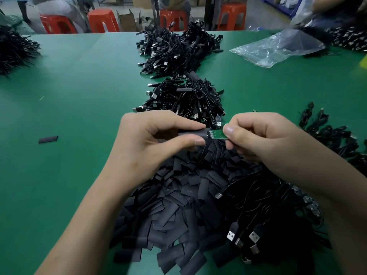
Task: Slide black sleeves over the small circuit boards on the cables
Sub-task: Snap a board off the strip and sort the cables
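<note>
The left grip [155, 139] pinches a black sleeve [195, 133] between thumb and forefinger. The right grip [264, 139] pinches a green circuit board [217, 134] by one end; its other end meets the sleeve's mouth, above a sleeve heap [178, 205] on the worktop [79, 96].

Factory assembly hall for small-electronics piecework. Long green surface [79, 86], with a large heap of cut black sleeves [174, 215] at its near edge. Beyond the heap, bundled black USB cables [178, 50] in dense piles; loose cables [268, 225] just right of it. Far right of the heap, a clear plastic bag [278, 46]. Well beyond the heap, off the surface: red plastic stools [103, 20], an open cardboard box [127, 20], blue racking [278, 4], grey floor [258, 12].
</note>
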The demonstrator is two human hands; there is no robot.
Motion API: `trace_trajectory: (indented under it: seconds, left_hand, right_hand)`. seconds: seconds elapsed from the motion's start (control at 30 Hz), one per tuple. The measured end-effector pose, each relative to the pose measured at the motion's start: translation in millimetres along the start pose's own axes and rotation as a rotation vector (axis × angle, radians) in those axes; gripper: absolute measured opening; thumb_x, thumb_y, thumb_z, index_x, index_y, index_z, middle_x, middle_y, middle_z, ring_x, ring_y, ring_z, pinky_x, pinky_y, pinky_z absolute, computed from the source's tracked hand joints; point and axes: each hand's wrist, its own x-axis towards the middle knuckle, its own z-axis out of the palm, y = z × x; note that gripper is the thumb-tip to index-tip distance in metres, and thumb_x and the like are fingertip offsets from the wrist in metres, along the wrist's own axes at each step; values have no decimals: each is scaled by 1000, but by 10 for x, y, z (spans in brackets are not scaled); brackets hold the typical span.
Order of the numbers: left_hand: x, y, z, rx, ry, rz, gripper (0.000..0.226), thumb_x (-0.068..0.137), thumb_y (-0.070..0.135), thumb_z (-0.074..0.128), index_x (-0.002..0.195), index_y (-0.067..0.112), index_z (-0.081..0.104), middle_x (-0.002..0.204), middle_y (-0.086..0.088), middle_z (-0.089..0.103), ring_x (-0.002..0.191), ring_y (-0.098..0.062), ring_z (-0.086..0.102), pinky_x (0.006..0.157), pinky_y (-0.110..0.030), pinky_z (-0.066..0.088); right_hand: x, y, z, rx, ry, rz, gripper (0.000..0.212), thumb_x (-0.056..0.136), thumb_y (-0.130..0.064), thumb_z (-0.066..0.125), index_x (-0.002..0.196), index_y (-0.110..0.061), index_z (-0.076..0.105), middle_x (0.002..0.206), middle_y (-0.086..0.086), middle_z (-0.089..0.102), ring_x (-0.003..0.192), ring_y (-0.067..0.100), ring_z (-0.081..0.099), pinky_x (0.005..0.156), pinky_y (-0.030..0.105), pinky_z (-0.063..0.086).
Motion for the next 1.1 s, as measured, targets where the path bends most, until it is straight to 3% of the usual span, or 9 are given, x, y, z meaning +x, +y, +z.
trace_trajectory:
  seconds: [0.07, 0.13, 0.27, 0.47, 0.57, 0.73, 0.83, 0.93, 1.1]
  left_hand:
    - [-4, -5, 27, -6, 3, 3, 20, 82, 27, 83, 101, 28, 78, 87, 10, 78, 76, -9, 75, 70, -20, 56]
    - [-13, -14, 50, -19, 20, -10, 19, 82, 25, 84, 100, 27, 79, 86, 7, 79, 76, -13, 75, 70, -28, 60]
    - [-22, -25, 73, -75, 39, -45, 17, 82, 24, 82, 99, 21, 80, 84, 3, 79, 73, -17, 76, 72, -34, 62]
    - [-17, -9, 61, -58, 47, -54, 18, 81, 26, 82, 99, 20, 80, 82, 4, 79, 72, -15, 76, 71, -30, 61]
    - [-7, 9, 44, 58, 40, -11, 19, 81, 32, 82, 99, 29, 79, 84, 10, 78, 75, -12, 74, 70, -32, 60]
    - [4, 21, 49, 226, 31, 67, 22, 84, 34, 82, 101, 21, 81, 86, 11, 76, 72, -11, 70, 67, -29, 56]
    - [2, 40, 52, 198, 56, 50, 21, 83, 33, 81, 102, 23, 80, 87, 15, 75, 74, -6, 71, 68, -24, 57]
    - [-3, 40, 53, 122, 63, 18, 20, 82, 32, 81, 101, 25, 80, 84, 13, 77, 75, -9, 74, 69, -29, 59]
    - [0, 35, 46, 82, 42, 5, 20, 82, 32, 81, 101, 26, 80, 85, 11, 78, 77, -10, 75, 70, -33, 60]
  right_hand:
    - [0, 14, 10, 30, 0, 7, 37, 97, -52, 50, 81, -22, 66, 65, 18, 44, 57, 29, 36, 57, 45, 34]
    - [16, 57, -2, 84, 9, 16, 37, 102, -44, 53, 78, -20, 65, 60, 2, 45, 57, 21, 39, 58, 40, 36]
    - [35, 102, -44, 140, 44, 31, 38, 105, -38, 54, 73, -19, 65, 57, -10, 46, 53, 6, 41, 52, 17, 39]
    - [33, 77, -17, 76, 59, 39, 39, 93, -52, 52, 80, -19, 66, 57, -2, 40, 54, 21, 33, 55, 37, 31]
    - [19, 56, -21, 47, 72, 34, 39, 94, -52, 52, 81, -19, 66, 57, 3, 38, 54, 22, 30, 54, 36, 29]
    - [6, 33, -8, -78, 155, -21, 35, 99, -42, 55, 74, -18, 65, 49, -6, 33, 43, 7, 25, 42, 16, 24]
    - [10, 35, 6, -75, 165, -11, 35, 101, -39, 56, 74, -18, 65, 50, -2, 35, 44, 9, 26, 44, 19, 25]
    - [16, 59, -11, 40, 109, 38, 36, 99, -45, 56, 79, -17, 67, 56, 0, 40, 52, 18, 32, 53, 32, 29]
    - [20, 61, -23, 75, 86, 54, 37, 91, -51, 54, 79, -19, 68, 56, -2, 42, 54, 20, 34, 56, 37, 32]
